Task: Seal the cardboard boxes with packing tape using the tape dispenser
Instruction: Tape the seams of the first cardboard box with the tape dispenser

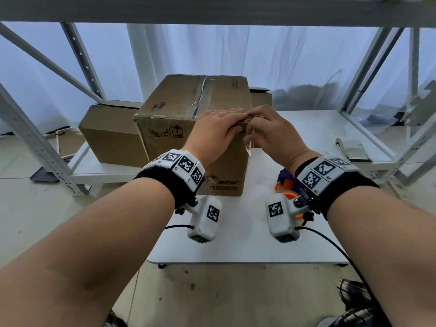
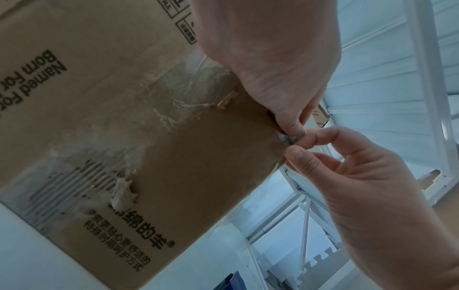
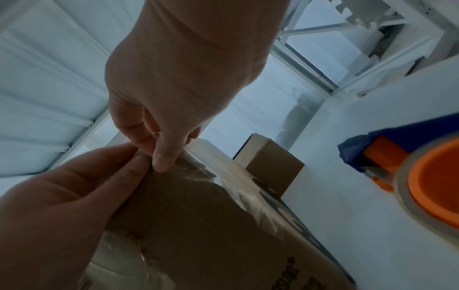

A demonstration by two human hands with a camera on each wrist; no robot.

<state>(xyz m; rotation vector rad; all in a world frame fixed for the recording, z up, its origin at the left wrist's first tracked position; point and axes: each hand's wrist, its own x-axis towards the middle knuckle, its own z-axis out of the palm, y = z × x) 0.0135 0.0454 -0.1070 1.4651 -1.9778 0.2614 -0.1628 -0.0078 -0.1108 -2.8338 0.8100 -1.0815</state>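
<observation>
tape dispenser (image 1: 286,185): mostly hidden behind right wrist | box (image 2: 124,137) print: cut off by frame edge

— What was the box (image 1: 188,128) at frame centre made of?
— Matt brown cardboard, its face torn rough, under glossy clear tape (image 1: 200,95). The dispenser (image 3: 407,168), right, was smooth orange plastic.

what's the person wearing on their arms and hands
Both forearms are bare, with no sleeves or gloves. Each wrist has a black band topped by white blocks with black square markers. A white marker-tagged camera pod hangs under each wrist, trailing a thin black cable.
</observation>
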